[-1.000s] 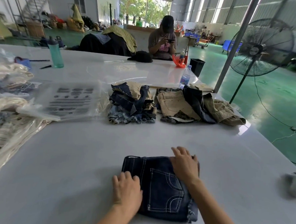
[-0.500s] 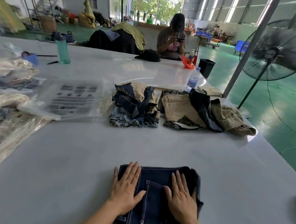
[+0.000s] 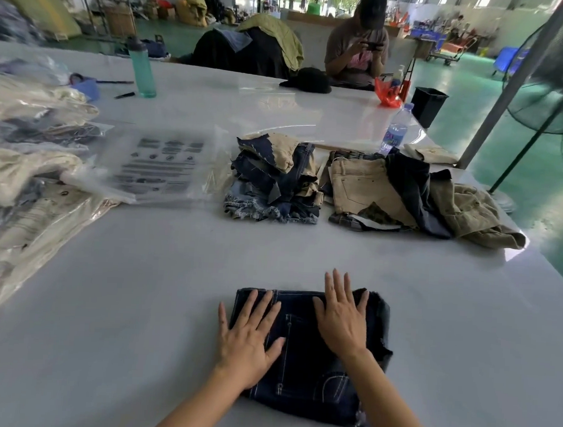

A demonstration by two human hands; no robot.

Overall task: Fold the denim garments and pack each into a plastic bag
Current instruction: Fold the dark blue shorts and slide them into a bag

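The folded dark denim shorts (image 3: 308, 352) lie on the white table (image 3: 138, 303) before us; our left hand (image 3: 247, 339) and right hand (image 3: 341, 321) press flat, fingers straight. We smooth outward evenly, then fetch what looks like an empty plastic bag (image 3: 165, 164)

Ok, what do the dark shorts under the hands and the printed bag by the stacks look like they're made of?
Dark folded shorts: looks like dark indigo denim, matte, with pale contrast stitching and a frayed right edge. Printed bag: seemingly thin clear plastic film, glossy, with glare, wrinkles and the table showing through around the dark print.
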